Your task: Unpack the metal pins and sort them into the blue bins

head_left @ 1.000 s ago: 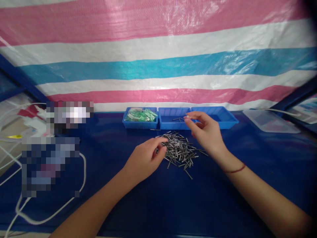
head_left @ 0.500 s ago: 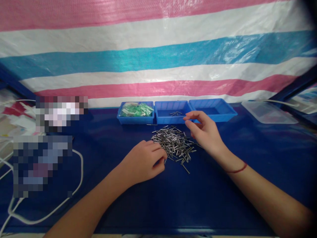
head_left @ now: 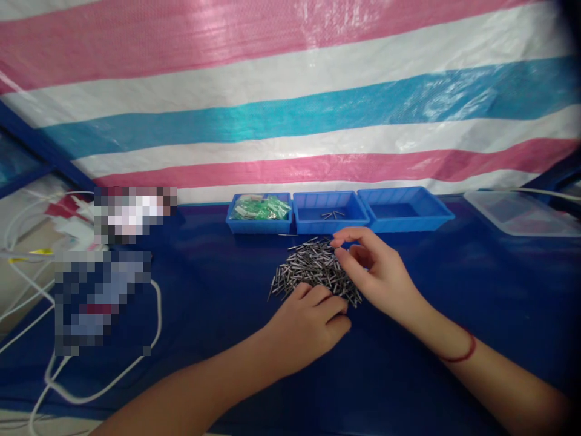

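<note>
A heap of small metal pins (head_left: 313,260), which look like blind rivets, lies on the dark blue table. My left hand (head_left: 313,321) rests at the heap's near edge, its fingers curled down and the fingertips hidden. Over the heap's right side is my right hand (head_left: 376,272), thumb and forefinger drawn close together in a pinch. Whatever either hand may hold is too small or hidden to tell. Behind the heap, a few similar pins lie in the middle blue bin (head_left: 330,227). One loose pin (head_left: 287,235) is on the table before the bins.
Green-and-clear plastic packets (head_left: 261,208) fill the left blue bin (head_left: 258,227). A third blue bin (head_left: 408,224) stands on the right, beside a translucent lid (head_left: 521,218). White cables (head_left: 157,315) loop around blurred items at left. A striped sheet (head_left: 272,133) hangs behind.
My left hand has slid right along the heap's near side. My right hand has come left and lower, over the heap, away from the middle bin. The camera view has shifted slightly.
</note>
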A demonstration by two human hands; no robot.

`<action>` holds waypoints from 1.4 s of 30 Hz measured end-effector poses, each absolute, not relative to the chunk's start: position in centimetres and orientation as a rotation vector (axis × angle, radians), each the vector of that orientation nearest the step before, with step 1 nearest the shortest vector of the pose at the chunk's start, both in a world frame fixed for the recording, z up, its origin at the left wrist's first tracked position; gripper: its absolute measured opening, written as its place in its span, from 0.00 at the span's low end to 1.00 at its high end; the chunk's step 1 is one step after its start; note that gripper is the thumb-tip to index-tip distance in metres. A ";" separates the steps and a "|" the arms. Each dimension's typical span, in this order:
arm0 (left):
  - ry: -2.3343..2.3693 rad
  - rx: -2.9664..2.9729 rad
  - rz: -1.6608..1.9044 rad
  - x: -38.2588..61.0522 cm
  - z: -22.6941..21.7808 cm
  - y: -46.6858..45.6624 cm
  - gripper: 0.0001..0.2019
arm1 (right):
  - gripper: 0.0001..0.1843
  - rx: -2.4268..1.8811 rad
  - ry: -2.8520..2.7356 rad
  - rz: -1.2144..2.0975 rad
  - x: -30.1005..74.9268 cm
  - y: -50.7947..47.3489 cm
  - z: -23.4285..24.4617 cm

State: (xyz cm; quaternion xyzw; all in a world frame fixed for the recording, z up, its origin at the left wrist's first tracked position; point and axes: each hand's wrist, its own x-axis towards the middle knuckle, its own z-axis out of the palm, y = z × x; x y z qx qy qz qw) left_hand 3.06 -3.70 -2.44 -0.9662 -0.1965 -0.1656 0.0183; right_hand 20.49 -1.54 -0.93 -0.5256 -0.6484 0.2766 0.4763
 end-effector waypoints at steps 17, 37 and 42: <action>-1.192 -3.077 -1.417 0.3 1.5 -1.5 0.07 | 0.15 -1.147 -1.784 1.037 18.5 -3.8 0.0; -1.430 -3.029 -1.583 0.8 1.6 -1.7 0.02 | 0.10 -1.046 -1.447 1.344 18.4 -3.5 -0.2; -1.462 -3.044 -1.518 0.9 1.2 -1.5 0.03 | 0.04 -1.071 -1.454 1.045 18.4 -3.5 -0.8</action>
